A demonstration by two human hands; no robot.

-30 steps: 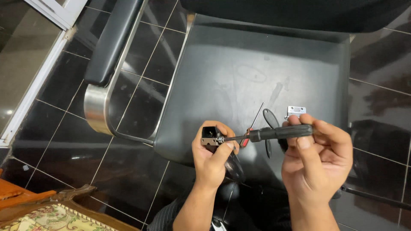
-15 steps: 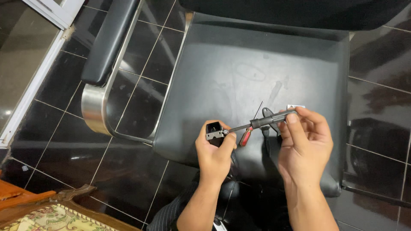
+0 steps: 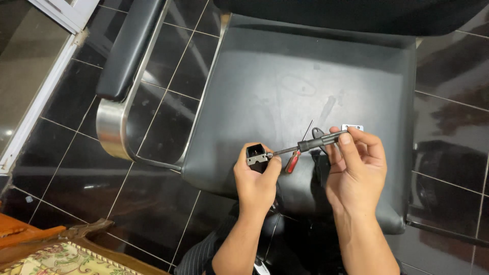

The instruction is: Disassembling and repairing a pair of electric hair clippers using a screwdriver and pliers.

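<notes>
1. Left hand (image 3: 256,175) gripping small black box-shaped part with grey metal bracket (image 3: 256,154), above black leather chair seat (image 3: 305,86).
2. Right hand (image 3: 356,168) pinching dark-handled screwdriver (image 3: 310,144); tip at the bracket.
3. Red-handled screwdriver (image 3: 294,159) lies on seat, just beside.

The chair seat (image 3: 316,91) is covered in smooth black leather-like material with a dull sheen, faintly marked. The armrest frame (image 3: 109,127) is made of brushed, satin metal, topped by a matt black armrest pad (image 3: 130,48). The floor tiles (image 3: 86,188) are seen as glossy black. The screwdriver (image 3: 318,142) is finished in dark matt metal, and the small part (image 3: 256,154) in bare grey metal with black plastic.
</notes>
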